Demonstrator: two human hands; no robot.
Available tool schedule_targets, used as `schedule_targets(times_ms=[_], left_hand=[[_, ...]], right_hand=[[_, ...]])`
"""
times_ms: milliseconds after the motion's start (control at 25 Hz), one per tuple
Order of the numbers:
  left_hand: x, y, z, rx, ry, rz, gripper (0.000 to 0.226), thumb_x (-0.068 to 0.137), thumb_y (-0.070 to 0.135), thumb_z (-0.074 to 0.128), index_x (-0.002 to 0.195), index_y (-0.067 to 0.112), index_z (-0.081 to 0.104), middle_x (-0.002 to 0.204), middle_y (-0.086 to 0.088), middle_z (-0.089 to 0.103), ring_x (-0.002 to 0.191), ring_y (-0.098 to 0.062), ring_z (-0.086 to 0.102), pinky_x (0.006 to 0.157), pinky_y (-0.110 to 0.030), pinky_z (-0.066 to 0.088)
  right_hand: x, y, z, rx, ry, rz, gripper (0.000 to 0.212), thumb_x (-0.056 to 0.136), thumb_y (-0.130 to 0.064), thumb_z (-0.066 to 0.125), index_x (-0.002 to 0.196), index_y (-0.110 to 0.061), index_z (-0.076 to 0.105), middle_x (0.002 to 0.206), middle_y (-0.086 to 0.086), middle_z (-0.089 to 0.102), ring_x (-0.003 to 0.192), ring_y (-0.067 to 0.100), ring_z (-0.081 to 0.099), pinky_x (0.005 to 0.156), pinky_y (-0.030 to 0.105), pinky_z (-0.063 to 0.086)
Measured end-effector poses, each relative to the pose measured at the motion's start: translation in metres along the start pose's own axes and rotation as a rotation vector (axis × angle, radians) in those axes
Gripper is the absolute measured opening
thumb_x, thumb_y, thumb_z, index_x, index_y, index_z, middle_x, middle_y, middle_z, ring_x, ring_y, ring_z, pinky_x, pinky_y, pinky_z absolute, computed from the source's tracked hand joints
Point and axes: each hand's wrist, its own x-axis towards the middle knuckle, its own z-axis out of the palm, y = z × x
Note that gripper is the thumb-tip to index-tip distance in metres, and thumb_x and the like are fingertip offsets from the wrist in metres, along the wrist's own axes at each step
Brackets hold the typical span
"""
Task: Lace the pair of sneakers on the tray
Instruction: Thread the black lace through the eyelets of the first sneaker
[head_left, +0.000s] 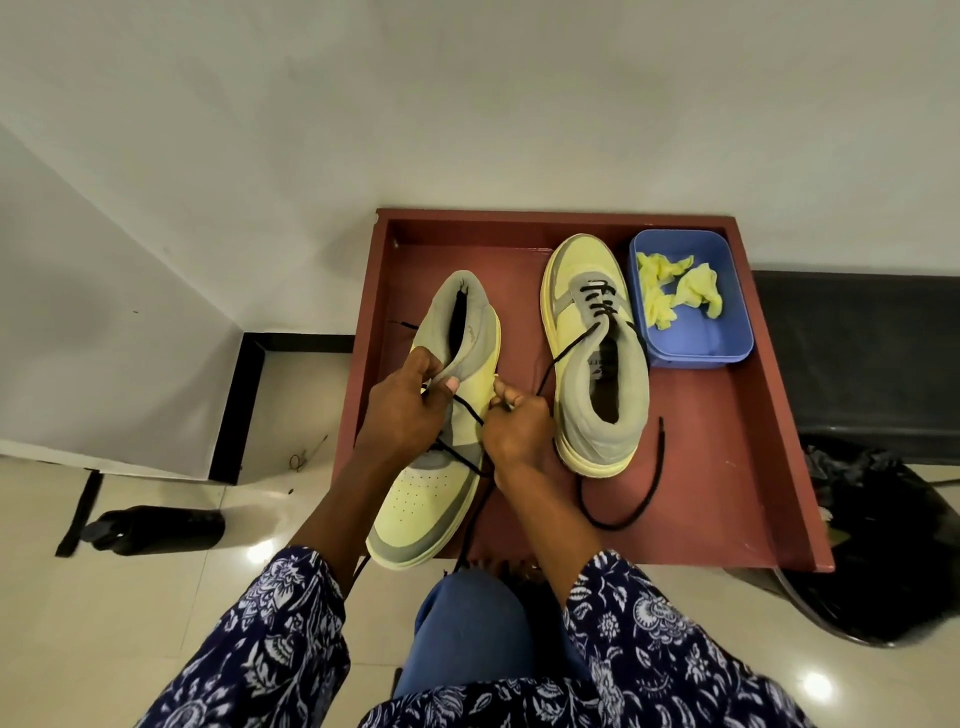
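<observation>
1. Head cam: left hand (402, 410) grips the near sneaker (436, 441) by its collar, at the tray's (753, 467) 8 o'clock
2. Right hand (517, 431) fingers curled, pinching its black lace (470, 413)
3. Second sneaker (597, 364) sits around 1 o'clock, half laced
</observation>
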Motion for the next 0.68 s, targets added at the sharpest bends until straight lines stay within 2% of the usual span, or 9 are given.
schedule_targets(times_ms=[160,320,400,480,600,680], left_hand=[[-0.001,0.006,0.005,-0.093,0.066,-0.058,0.018,0.091,0.025,0.055,0.098,0.008,0.052,0.091,-0.007,0.062,0.076,-0.019,0.056,0.063,-0.026,0.045],[0.004,0.02,0.007,-0.112,0.131,-0.126,0.014,0.09,0.021,0.057,0.085,0.01,0.049,0.081,-0.004,0.056,0.069,-0.015,0.049,0.058,-0.022,0.039],[0.01,0.027,-0.003,-0.159,0.123,-0.148,0.016,0.088,0.021,0.06,0.077,0.015,0.049,0.075,-0.001,0.054,0.07,-0.017,0.051,0.061,-0.027,0.042],[0.013,0.036,-0.018,-0.166,0.092,-0.128,0.02,0.086,0.024,0.062,0.072,0.023,0.048,0.074,0.0,0.055,0.069,-0.018,0.054,0.061,-0.029,0.045],[0.019,0.059,-0.044,-0.092,-0.04,0.004,0.015,0.086,0.023,0.062,0.078,0.019,0.05,0.077,0.0,0.056,0.066,-0.01,0.051,0.055,-0.021,0.04],[0.024,0.079,-0.064,-0.01,-0.104,0.12,0.012,0.087,0.022,0.061,0.082,0.016,0.052,0.074,0.002,0.054,0.062,-0.007,0.047,0.054,-0.02,0.036]], right_hand=[[-0.01,-0.004,-0.012,-0.035,-0.057,0.012,0.031,0.087,0.003,0.05,0.114,-0.004,0.064,0.118,0.007,0.066,0.11,0.021,0.06,0.097,0.027,0.046],[-0.019,-0.018,-0.026,-0.083,-0.001,-0.069,0.03,0.09,-0.001,0.05,0.115,-0.008,0.065,0.12,0.005,0.065,0.113,0.02,0.059,0.099,0.02,0.04],[-0.022,-0.024,-0.034,0.093,0.026,-0.044,0.029,0.089,-0.001,0.052,0.114,-0.009,0.065,0.117,0.005,0.066,0.11,0.018,0.06,0.1,0.026,0.044],[-0.024,-0.033,-0.045,0.374,0.057,0.068,0.028,0.087,0.0,0.056,0.112,-0.009,0.066,0.112,0.005,0.067,0.102,0.015,0.062,0.093,0.027,0.049],[-0.031,-0.052,-0.063,0.742,0.072,0.207,0.028,0.086,0.007,0.055,0.111,-0.001,0.064,0.103,0.006,0.066,0.094,0.017,0.062,0.084,0.027,0.052],[-0.038,-0.065,-0.075,0.887,0.055,0.244,0.03,0.085,0.011,0.051,0.111,0.002,0.061,0.098,0.007,0.064,0.088,0.019,0.062,0.074,0.024,0.051]])
